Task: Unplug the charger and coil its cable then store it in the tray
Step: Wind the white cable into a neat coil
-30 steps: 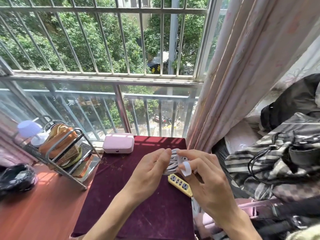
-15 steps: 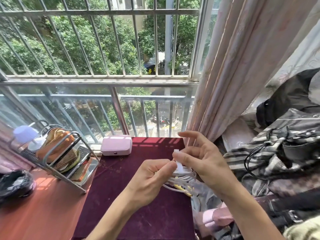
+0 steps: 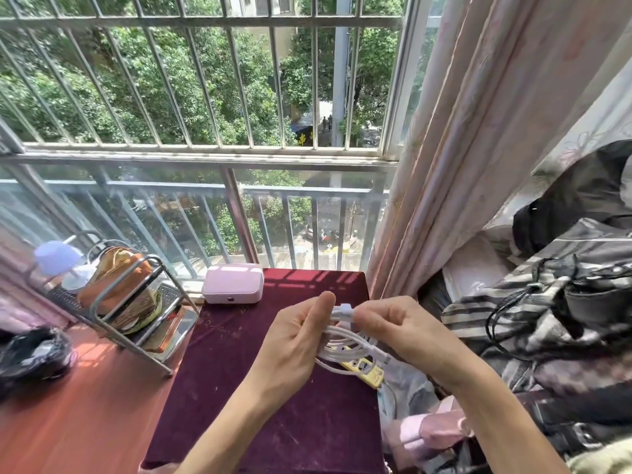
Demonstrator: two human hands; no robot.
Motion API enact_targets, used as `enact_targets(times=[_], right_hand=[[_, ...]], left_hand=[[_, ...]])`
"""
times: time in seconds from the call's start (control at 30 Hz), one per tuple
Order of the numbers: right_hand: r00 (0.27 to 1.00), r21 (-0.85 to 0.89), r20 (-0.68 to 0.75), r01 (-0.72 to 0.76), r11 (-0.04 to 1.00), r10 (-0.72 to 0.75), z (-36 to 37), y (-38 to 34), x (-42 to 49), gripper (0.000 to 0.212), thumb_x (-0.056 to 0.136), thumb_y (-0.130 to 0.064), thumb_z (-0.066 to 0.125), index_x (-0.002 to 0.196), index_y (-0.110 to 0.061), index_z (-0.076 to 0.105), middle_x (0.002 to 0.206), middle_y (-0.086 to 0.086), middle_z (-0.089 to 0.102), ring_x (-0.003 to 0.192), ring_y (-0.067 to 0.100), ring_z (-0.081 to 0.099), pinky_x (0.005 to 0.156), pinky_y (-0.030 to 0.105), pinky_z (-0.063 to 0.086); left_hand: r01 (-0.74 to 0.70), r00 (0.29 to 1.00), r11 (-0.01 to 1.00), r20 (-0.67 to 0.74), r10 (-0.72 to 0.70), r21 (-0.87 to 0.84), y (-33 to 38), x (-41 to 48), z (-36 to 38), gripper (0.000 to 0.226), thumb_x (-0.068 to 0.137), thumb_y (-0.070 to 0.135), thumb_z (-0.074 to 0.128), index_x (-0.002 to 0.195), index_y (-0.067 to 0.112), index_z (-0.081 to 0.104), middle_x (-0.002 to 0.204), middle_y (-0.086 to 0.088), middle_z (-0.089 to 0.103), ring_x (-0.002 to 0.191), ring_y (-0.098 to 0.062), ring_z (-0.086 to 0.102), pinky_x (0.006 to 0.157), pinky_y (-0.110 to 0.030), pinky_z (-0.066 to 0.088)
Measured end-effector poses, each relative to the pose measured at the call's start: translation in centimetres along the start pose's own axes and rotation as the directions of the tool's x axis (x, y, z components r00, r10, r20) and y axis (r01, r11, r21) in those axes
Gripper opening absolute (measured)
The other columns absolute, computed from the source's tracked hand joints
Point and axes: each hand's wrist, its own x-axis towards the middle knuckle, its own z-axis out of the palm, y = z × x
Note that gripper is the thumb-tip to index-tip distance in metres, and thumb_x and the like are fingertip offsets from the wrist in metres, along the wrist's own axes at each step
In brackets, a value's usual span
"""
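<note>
A: Finger state?
B: I see right hand [image 3: 403, 331] pinching the white plug [image 3: 343, 308]; left hand [image 3: 294, 340] curled round the coil [image 3: 347, 348], thumb against the plug.
A: Coil location?
B: Held between both hands, just above the yellow strip [image 3: 371, 371] on the maroon table [image 3: 256, 388]. Rack [image 3: 127, 281] well left.

The cable [image 3: 342, 354] is smooth white plastic with a faint gloss. Below it, the power strip [image 3: 371, 369] is yellow plastic with a duller finish. The surface [image 3: 273, 405] is covered in dark red, velvety cloth, matt and flecked with pale specks. The pink box [image 3: 232, 283] is smooth plastic with a soft sheen. The rack [image 3: 136, 333] is shiny bare metal tube and wire. The ledge [image 3: 68, 415] under it looks like reddish polished wood. The black bag [image 3: 30, 354] is crinkled, glossy plastic film. The curtain [image 3: 478, 131] is pale matt cloth. The window bars [image 3: 205, 97] are dull grey metal.
</note>
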Motion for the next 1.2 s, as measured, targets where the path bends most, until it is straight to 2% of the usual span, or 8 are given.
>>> enact_targets(times=[0.2,0.43,0.53,0.63,0.8,0.93,1.07,1.2], right_hand=[[0.998,-0.058,0.066,-0.011,0.998,0.015,0.0,0.4,0.5,0.016,0.084,-0.041,0.089,0.084,-0.027,0.082,0.08,-0.014,0.069,0.079,0.005,0.066,0.078,0.025,0.052],[0.997,0.009,0.071,-0.005,1.0,0.005,0.0,1.3,0.7,0.027,0.09,-0.031,0.084,0.068,-0.019,0.074,0.065,-0.004,0.054,0.065,0.008,0.049,0.068,0.022,0.042],[0.999,0.015,0.042,-0.016,1.0,0.016,-0.1,1.5,0.7,0.033,0.09,-0.028,0.084,0.069,-0.007,0.071,0.066,0.007,0.048,0.066,0.02,0.042,0.07,0.032,0.036],[0.998,0.058,0.071,-0.003,0.998,-0.001,-0.1,1.4,0.5,0.013,0.092,-0.016,0.082,0.08,-0.023,0.082,0.067,-0.012,0.068,0.066,0.001,0.06,0.071,0.017,0.047],[0.997,0.211,-0.082,0.012,0.977,0.005,0.6,2.2,0.9,0.057,0.077,-0.015,0.09,0.115,-0.017,0.048,0.071,0.01,0.074,0.069,0.02,0.065,0.07,0.034,0.05],[0.984,0.06,-0.149,0.106,0.993,-0.096,1.3,2.7,0.6,0.035,0.083,-0.03,0.086,0.1,-0.025,0.056,0.077,0.027,0.069,0.07,0.024,0.057,0.069,0.043,0.044],[0.972,-0.058,-0.118,0.197,0.979,-0.202,1.5,3.2,0.0,0.017,0.099,-0.038,0.062,0.101,-0.028,0.076,0.098,0.002,0.08,0.095,0.009,0.073,0.089,0.023,0.053],[0.97,-0.1,-0.122,0.197,0.975,-0.208,2.0,4.0,-0.4,0.018,0.092,-0.032,0.075,0.11,-0.03,0.076,0.11,-0.004,0.08,0.105,0.015,0.075,0.095,0.025,0.056]], left_hand=[[0.018,0.995,0.998,-0.098,-0.011,0.067,-0.7,0.1,0.4,0.057,0.105,0.054,0.038,0.091,0.018,0.08,0.076,-0.008,0.076,0.069,-0.02,0.071,0.067,-0.034,0.056],[0.012,0.978,0.996,-0.209,0.007,0.09,-1.0,-0.2,1.2,0.074,0.092,0.073,0.043,0.084,0.003,0.065,0.062,0.0,0.055,0.059,-0.007,0.048,0.06,-0.029,0.04],[-0.02,0.992,0.998,-0.12,0.028,0.062,-1.0,-0.2,0.7,0.044,0.096,0.057,0.051,0.103,0.018,0.071,0.072,0.013,0.071,0.062,0.002,0.062,0.063,-0.014,0.046],[-0.002,1.0,0.995,-0.007,0.003,0.099,-1.2,-0.3,-0.2,0.035,0.095,0.039,0.062,0.121,0.019,0.072,0.099,0.003,0.081,0.09,-0.01,0.077,0.079,-0.02,0.056],[-0.034,0.998,0.983,-0.054,0.044,0.179,-1.2,-0.4,0.2,0.019,0.099,0.024,0.063,0.113,0.016,0.074,0.097,0.0,0.08,0.088,-0.015,0.076,0.079,-0.027,0.059],[0.021,0.987,0.995,-0.163,-0.004,0.102,-1.5,-0.4,0.6,0.019,0.101,0.023,0.058,0.109,0.015,0.074,0.093,-0.006,0.079,0.086,-0.024,0.076,0.08,-0.041,0.061],[0.043,0.978,0.999,-0.205,-0.036,0.026,-1.4,-0.4,0.3,0.022,0.101,0.024,0.058,0.109,0.013,0.075,0.091,-0.011,0.079,0.086,-0.033,0.074,0.08,-0.038,0.06],[0.068,0.974,0.997,-0.213,-0.075,-0.039,-1.7,-0.3,-0.3,0.022,0.101,0.025,0.058,0.108,0.014,0.076,0.09,-0.012,0.079,0.084,-0.03,0.076,0.076,-0.024,0.058]])
